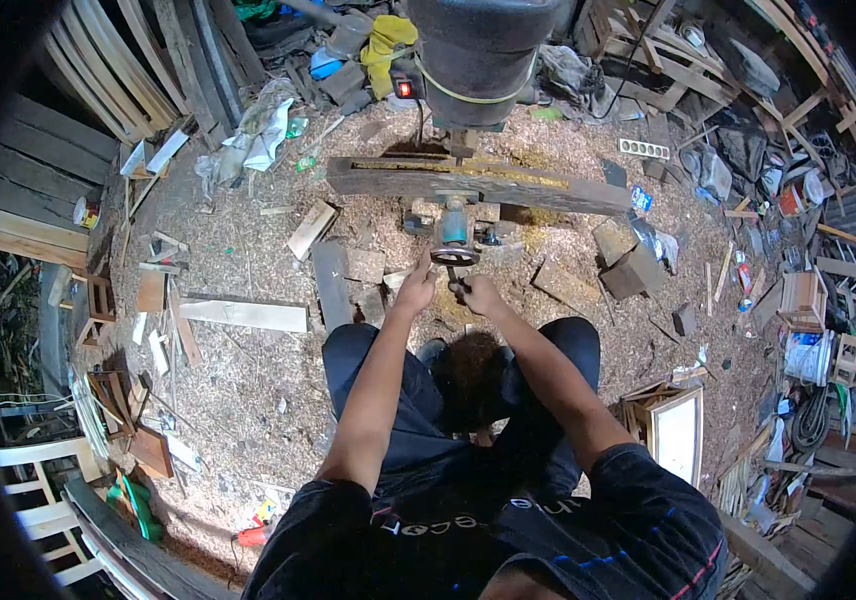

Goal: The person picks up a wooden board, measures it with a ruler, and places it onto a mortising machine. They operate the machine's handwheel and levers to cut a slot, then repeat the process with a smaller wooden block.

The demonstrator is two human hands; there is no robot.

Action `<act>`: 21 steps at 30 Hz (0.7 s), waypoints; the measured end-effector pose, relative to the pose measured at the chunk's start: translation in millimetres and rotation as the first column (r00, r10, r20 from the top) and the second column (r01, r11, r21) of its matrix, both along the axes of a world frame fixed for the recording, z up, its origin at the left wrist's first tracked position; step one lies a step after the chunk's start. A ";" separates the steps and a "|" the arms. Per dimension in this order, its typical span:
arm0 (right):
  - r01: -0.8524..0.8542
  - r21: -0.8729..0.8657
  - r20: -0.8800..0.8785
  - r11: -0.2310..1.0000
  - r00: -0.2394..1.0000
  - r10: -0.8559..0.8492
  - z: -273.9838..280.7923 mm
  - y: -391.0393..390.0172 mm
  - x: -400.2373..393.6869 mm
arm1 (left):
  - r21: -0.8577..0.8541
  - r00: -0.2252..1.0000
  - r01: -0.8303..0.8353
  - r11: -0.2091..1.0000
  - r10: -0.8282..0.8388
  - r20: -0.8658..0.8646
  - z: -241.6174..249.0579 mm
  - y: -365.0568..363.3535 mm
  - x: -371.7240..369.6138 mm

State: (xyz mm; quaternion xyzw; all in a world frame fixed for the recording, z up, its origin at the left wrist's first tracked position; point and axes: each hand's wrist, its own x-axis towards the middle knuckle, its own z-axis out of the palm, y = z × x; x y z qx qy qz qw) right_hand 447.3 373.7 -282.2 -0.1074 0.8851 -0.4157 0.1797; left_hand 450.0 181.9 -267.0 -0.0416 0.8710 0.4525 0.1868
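A round metal handwheel (pixel 455 256) faces me on the front of a drilling or mortising machine (pixel 456 222). At its lower left rim, my left hand (pixel 415 293) rests with the fingers pointing up along the edge. My right hand (pixel 480 295) is closed round the wheel's small dark crank handle (pixel 454 281). Behind the wheel, a long wooden beam (pixel 388 181) lies crosswise, with sawdust along its top and slots cut in it. The machine's large dark head (pixel 475 60) hangs above the beam, and its bit meets the wood near the middle.
A lit red switch (pixel 405 89) sits left of the machine head. Wood blocks (pixel 634 272) and a pale plank (pixel 244 315) lie on the shaving-covered floor. A white power strip (pixel 644 149) is at the back right. A small wooden frame piece (pixel 674 435) stands by my right knee.
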 end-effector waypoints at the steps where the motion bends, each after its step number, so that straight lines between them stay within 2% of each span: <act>1: 0.005 0.022 -0.052 1.000 0.999 -0.004 -5.1 -7.0 -2.3 | 0.022 1.000 0.007 1.000 -0.007 0.000 -3.7 -3.2 0.0; 4: -0.014 0.041 -0.046 0.999 0.999 0.016 -10.6 -5.3 -4.9 | 0.190 0.999 -0.034 0.981 0.029 0.030 -16.7 -9.0 -2.0; 5: -0.018 0.054 -0.071 0.998 0.997 0.021 -10.1 -3.9 -4.0 | 0.276 0.996 -0.067 0.959 0.046 0.080 -6.6 -9.3 -0.9; 8: 0.009 -0.052 -0.033 0.999 0.999 -0.011 -8.8 -2.5 -2.0 | 0.034 0.989 0.001 0.999 -0.006 0.147 29.1 -5.6 -4.4; 9: 0.008 -0.031 -0.051 0.999 0.999 -0.010 -7.2 -2.4 -1.8 | 0.044 0.982 0.002 0.999 -0.011 0.190 39.4 -4.9 -5.6; 12: 0.039 -0.086 0.123 0.996 0.992 -0.028 4.0 -11.7 -2.4 | 0.018 0.984 0.046 0.999 -0.049 0.170 38.8 -7.1 -7.2; 13: 0.019 -0.139 -0.023 0.990 1.000 -0.022 7.8 -18.4 -2.2 | 0.029 0.992 0.031 0.999 -0.035 0.122 34.2 -7.6 -5.8; 16: 0.056 -0.179 -0.047 0.982 0.997 -0.065 14.2 -39.5 -1.4 | 0.062 0.989 -0.023 0.998 0.014 0.148 28.7 -13.9 -5.4; 17: 0.055 -0.167 -0.130 0.984 0.989 -0.077 13.2 -44.0 -1.0 | 0.091 0.985 -0.030 0.995 0.013 0.173 30.8 -15.2 -4.2; 20: 0.021 -0.078 0.000 0.997 1.000 -0.021 10.1 -46.3 -5.7 | 0.194 0.986 -0.053 0.980 0.021 0.164 20.7 -18.9 -3.7; 21: 0.029 -0.061 0.023 0.998 0.999 -0.027 14.5 -45.4 -4.0 | 0.171 0.994 -0.021 0.985 0.003 0.106 13.0 -20.7 -3.8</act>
